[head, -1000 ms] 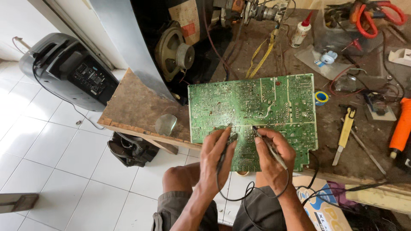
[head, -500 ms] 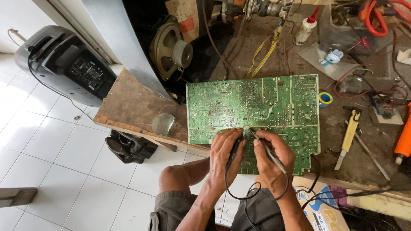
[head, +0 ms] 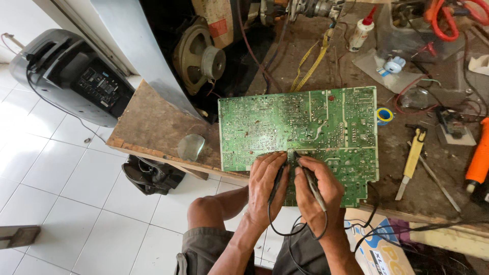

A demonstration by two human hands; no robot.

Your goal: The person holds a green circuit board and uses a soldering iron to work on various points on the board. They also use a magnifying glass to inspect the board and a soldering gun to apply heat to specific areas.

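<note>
Head view, looking straight down. Large green circuit board (head: 305, 132) lying flat on a worn wooden workbench (head: 153, 127), solder side up, just ahead of both hands and partly beneath them. Roughly rectangular, with a stepped notch cut out of the near right corner. Densely covered in pale traces and tiny silver solder points, with a few white outlines marking off sections.

Left hand (head: 265, 186) resting on the board's near edge, fingers curled around a thin black probe (head: 279, 175), tip down on the board. Right hand (head: 317, 196) just beside it, likewise closed on a slim grey probe (head: 310, 183), held like a pen, its tip meeting the board close to the other tip. Black leads (head: 285, 231) looping back from both probes toward the body.

Left of the left hand, a round magnifying lens (head: 191, 146) on the bench. Right of the right hand, well apart, a yellow-handled tool (head: 411, 160) and an orange tool (head: 480, 158). Beyond the board, a loudspeaker cone (head: 198, 58) and a small white glue bottle (head: 361, 31). Far left, on the tiled floor, a black portable speaker (head: 71, 76).
</note>
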